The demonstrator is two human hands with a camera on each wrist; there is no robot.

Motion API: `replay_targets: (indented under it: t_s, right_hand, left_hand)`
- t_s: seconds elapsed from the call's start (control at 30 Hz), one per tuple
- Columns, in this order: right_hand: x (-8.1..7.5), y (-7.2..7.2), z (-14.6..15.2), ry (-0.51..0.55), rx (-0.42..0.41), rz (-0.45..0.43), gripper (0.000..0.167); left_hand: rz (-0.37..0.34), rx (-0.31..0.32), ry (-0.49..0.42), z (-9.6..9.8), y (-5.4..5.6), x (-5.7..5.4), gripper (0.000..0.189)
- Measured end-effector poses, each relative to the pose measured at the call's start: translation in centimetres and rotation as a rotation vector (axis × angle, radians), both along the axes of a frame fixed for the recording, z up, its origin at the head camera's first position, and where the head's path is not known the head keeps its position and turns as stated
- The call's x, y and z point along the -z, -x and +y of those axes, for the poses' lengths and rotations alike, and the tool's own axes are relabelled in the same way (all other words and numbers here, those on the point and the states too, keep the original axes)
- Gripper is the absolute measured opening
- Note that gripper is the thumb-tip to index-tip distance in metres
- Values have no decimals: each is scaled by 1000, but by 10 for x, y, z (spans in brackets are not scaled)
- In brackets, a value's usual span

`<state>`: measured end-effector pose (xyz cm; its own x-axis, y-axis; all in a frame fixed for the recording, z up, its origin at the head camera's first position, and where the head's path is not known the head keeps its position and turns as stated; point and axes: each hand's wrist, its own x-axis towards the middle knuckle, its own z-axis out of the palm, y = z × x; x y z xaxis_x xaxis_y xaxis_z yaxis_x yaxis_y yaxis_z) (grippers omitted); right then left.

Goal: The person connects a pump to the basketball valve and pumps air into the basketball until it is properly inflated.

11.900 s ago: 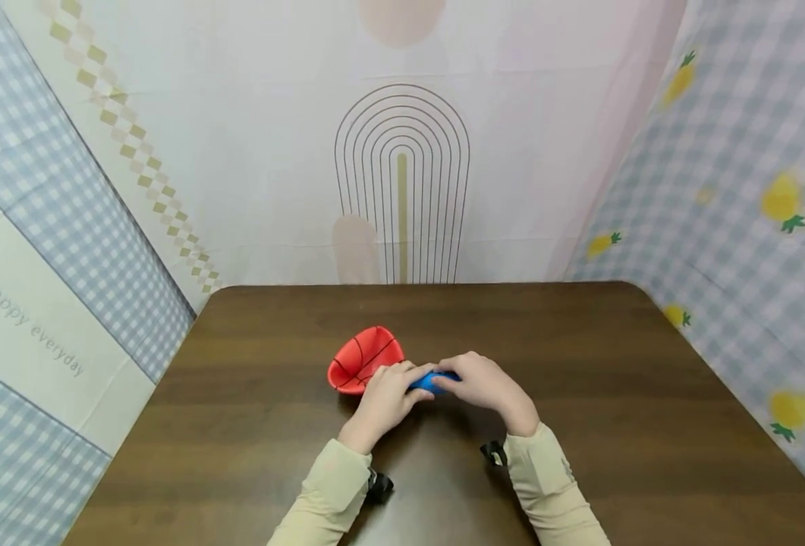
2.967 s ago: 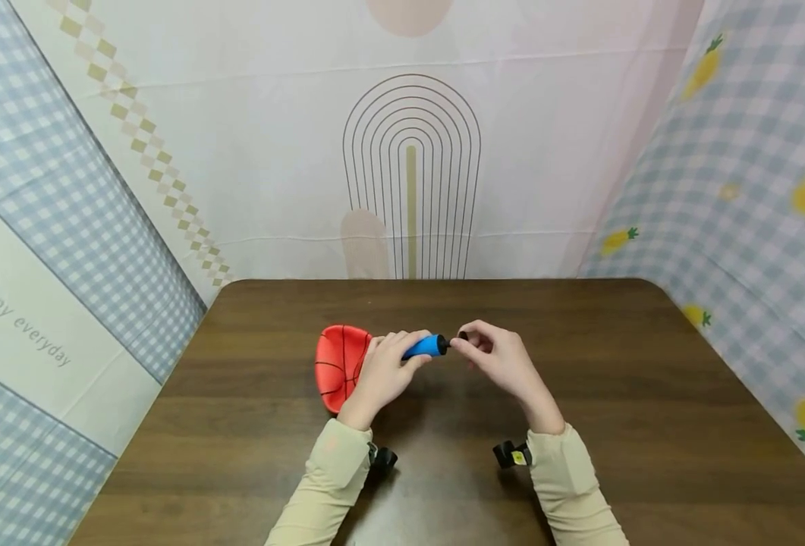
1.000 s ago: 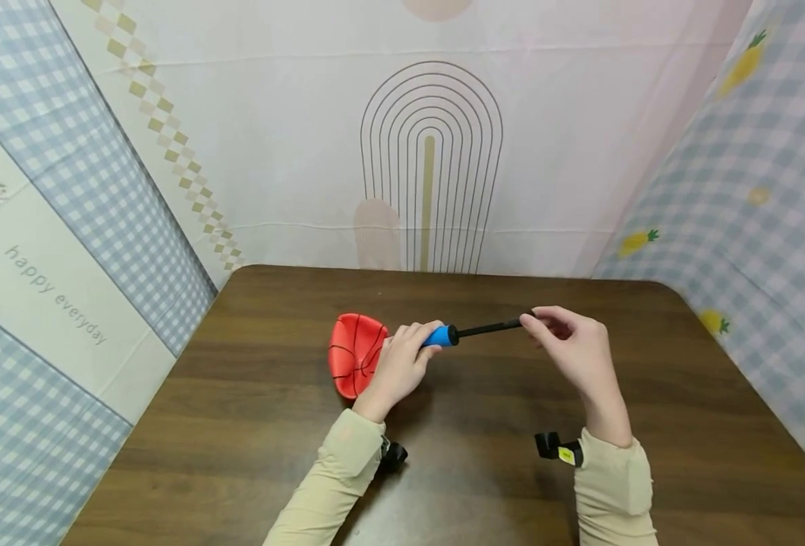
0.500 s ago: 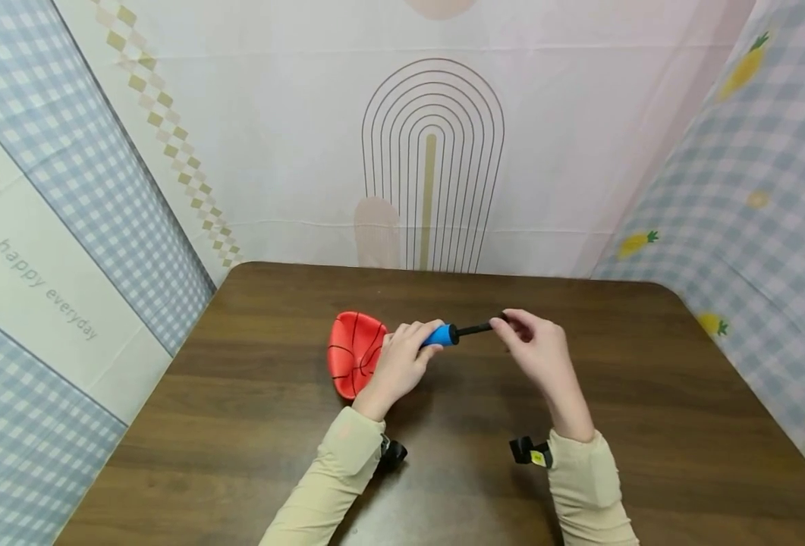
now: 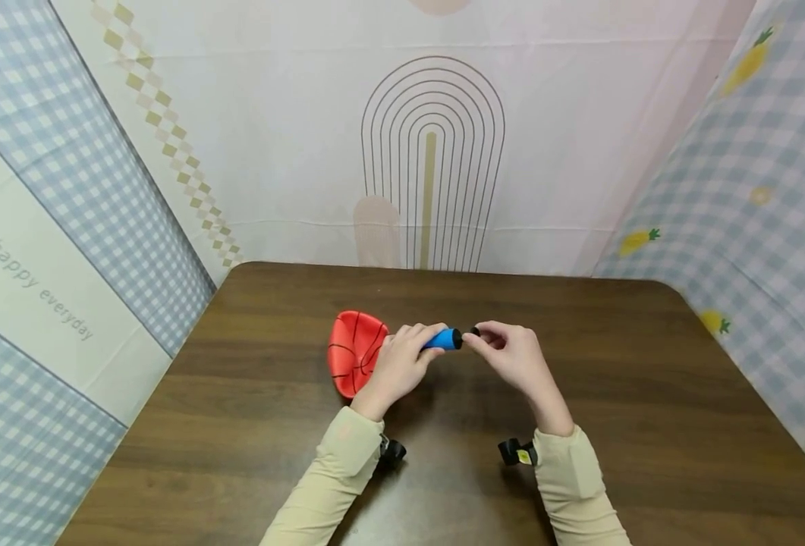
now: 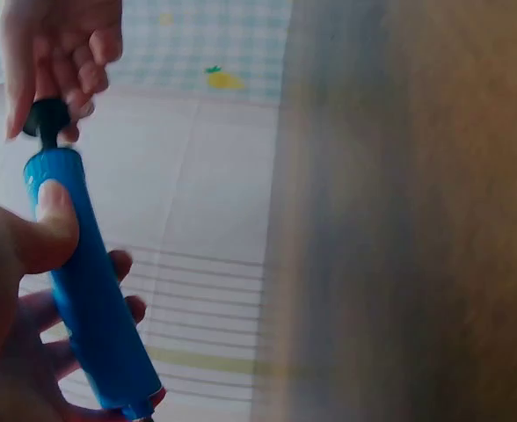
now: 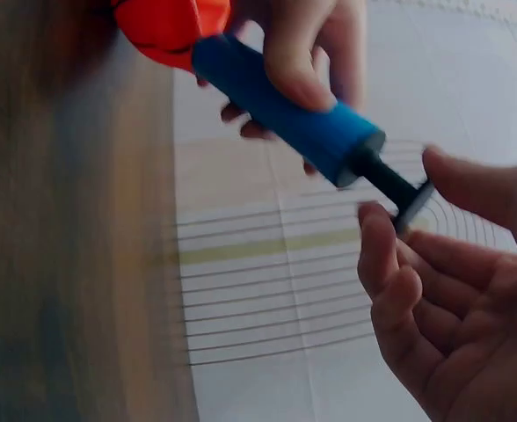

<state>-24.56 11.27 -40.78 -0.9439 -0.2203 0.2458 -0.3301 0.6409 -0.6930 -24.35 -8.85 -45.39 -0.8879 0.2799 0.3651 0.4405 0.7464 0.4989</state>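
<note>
My left hand [image 5: 398, 368] grips the blue barrel of a small hand pump [image 5: 446, 339], thumb laid along it in the left wrist view. At the pump's right end, my right hand [image 5: 514, 360] pinches the black handle [image 7: 408, 204] between thumb and fingers. Only a short length of the black rod [image 7: 383, 176] shows between barrel and handle. A red, dented, partly deflated ball [image 5: 354, 353] with black basketball lines sits at the pump's left end, partly hidden behind my left hand. In the right wrist view the ball meets the barrel's far end.
Both hands are over a dark wooden table [image 5: 272, 455]. A pale printed cloth [image 5: 293, 152] hangs behind its far edge, with blue checked cloth [image 5: 737, 227] at the sides. Each wrist wears a black camera [image 5: 391, 453].
About a second ago the rod was drawn far out; my right hand has since moved left, pushing it nearly into the barrel. My left hand and the ball have stayed almost still.
</note>
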Motion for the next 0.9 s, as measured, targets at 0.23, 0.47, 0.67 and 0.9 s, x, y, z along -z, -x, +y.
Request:
replay_targets:
  t_s: [0.23,0.47,0.67,0.9]
  right_hand:
    - [-17,3,27,10,40,-22,38]
    - [-37,0,64,45,128,19,40]
    - [-38,0,69,17,109,6,42]
    - [-32,3,58,-10,100,21,39]
  left_hand:
    - [36,-21,21,-3,6,-4,39]
    - [17,-34,-31,-1,11,-5,39]
    - [2,-28,-45,0,11,-3,38]
    - [-23,-13,-62,3,10,-5,38]
